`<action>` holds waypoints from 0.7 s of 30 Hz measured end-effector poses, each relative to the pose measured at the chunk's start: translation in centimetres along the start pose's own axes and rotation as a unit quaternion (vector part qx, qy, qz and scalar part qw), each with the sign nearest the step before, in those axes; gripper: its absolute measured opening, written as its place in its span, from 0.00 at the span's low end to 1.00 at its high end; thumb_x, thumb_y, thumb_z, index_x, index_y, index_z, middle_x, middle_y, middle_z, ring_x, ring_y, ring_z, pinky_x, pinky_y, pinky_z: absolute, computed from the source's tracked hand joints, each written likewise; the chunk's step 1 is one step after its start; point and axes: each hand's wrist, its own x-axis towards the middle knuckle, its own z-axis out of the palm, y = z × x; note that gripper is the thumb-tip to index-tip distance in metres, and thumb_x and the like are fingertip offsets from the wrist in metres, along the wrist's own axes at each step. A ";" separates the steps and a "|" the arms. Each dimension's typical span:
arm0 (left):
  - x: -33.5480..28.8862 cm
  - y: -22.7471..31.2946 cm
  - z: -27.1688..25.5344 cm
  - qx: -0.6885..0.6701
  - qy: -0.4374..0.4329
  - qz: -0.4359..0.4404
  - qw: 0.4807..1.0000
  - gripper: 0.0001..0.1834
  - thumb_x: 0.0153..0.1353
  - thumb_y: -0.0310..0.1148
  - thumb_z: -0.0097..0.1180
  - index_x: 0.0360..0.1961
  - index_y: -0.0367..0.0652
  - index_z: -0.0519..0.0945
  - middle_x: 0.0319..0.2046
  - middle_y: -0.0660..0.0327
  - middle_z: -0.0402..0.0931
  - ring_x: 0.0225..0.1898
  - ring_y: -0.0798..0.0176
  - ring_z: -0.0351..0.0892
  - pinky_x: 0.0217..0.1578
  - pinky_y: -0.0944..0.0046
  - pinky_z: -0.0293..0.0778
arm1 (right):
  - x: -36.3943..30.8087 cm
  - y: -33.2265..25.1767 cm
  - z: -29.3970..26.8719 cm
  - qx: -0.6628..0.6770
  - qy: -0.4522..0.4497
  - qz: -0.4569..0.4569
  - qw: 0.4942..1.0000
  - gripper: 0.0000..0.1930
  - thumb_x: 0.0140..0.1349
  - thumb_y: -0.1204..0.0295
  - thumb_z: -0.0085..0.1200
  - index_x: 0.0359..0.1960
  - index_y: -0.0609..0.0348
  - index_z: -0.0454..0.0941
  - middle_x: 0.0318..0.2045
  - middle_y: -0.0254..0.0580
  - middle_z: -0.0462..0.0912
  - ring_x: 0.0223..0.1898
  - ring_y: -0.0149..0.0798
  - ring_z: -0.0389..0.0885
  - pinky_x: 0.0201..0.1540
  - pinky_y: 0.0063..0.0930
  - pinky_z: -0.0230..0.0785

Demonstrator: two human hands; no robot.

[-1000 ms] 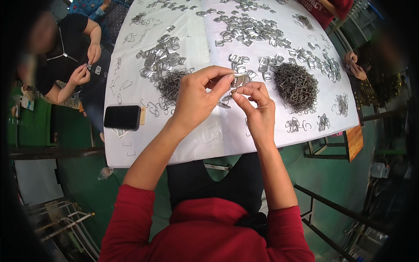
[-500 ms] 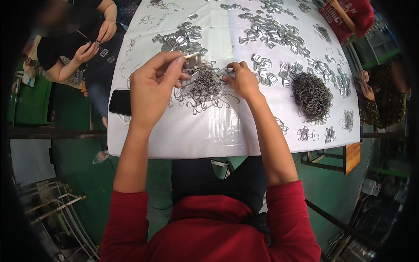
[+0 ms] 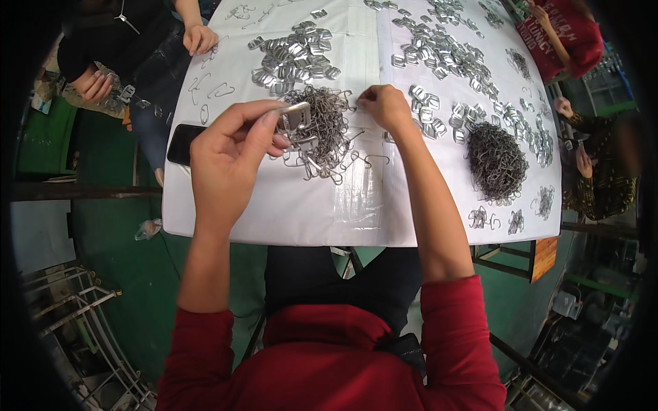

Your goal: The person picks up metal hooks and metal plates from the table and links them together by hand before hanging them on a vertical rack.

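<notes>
My left hand (image 3: 225,154) pinches a shiny metal buckle (image 3: 296,116) between thumb and fingers, held above the table at the near left side of a heap of bent wire hooks (image 3: 330,123). Some of that heap is hidden behind the buckle and fingers. Just right of the heap is my right hand (image 3: 388,108), its fingers curled together in a pinch. Whatever lies between those fingertips is too small or hidden to tell. A pile of metal buckles (image 3: 295,53) lies beyond the hooks.
A dark phone (image 3: 181,144) lies at the left edge of the white-covered table (image 3: 288,219). Toward the right sit a dense mound of wire hooks (image 3: 497,163) and scattered buckles (image 3: 439,55). Co-workers are at the left and right sides, one with a hand (image 3: 200,39) at the table edge.
The buckle in my left hand has turned to show its frame. My right hand has shifted slightly farther away. A co-worker at the left has brought one hand to the table edge.
</notes>
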 end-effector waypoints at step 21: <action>-2.9 -0.2 1.0 -0.025 -0.037 -0.009 0.999 0.08 0.61 0.24 0.50 0.40 0.31 0.77 0.31 0.58 0.77 0.29 0.70 0.78 0.30 0.73 0.75 | -6.8 0.8 -1.5 -0.204 -0.206 -0.200 0.936 0.05 0.53 0.73 0.53 0.31 0.59 0.78 0.32 0.41 0.79 0.36 0.43 0.79 0.42 0.33 0.70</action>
